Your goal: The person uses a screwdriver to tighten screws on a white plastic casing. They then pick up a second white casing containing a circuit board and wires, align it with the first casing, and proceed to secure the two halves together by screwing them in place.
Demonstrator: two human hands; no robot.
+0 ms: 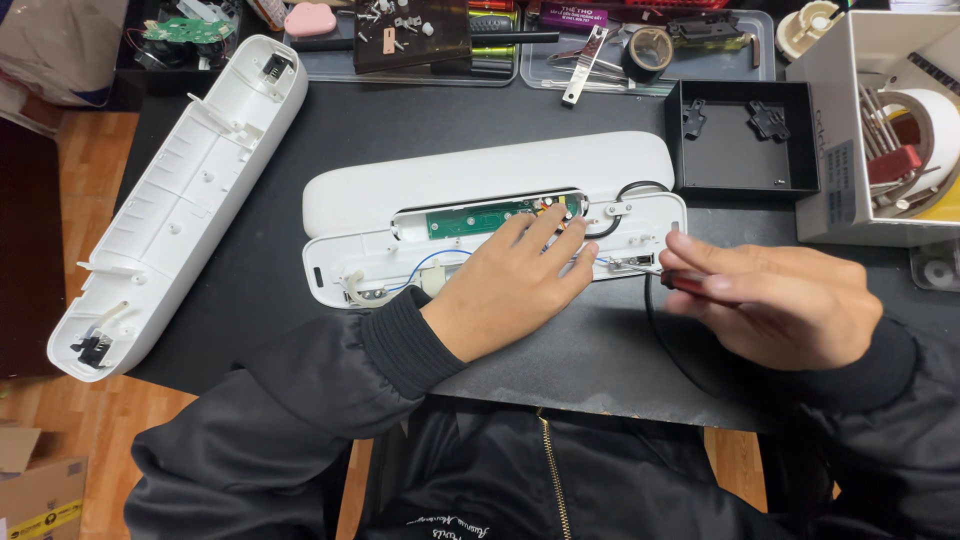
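Note:
A long white plastic device housing [480, 180] lies open on the black mat [560, 350], with a green circuit board [480, 220] and thin wires showing in its opening. My left hand [510, 285] rests flat on the housing, fingertips touching the wires beside the board. My right hand [770, 295] grips a screwdriver with a red and black handle [690, 283]; its tip meets a small metal part [630, 265] at the housing's right end. A black cable [655, 330] runs out from there.
A second white housing shell [180, 200] lies at the left. A black tray [745, 135] with two small black parts sits at the back right, beside a white box [850, 130] of tape rolls. Clear trays with tools line the back edge.

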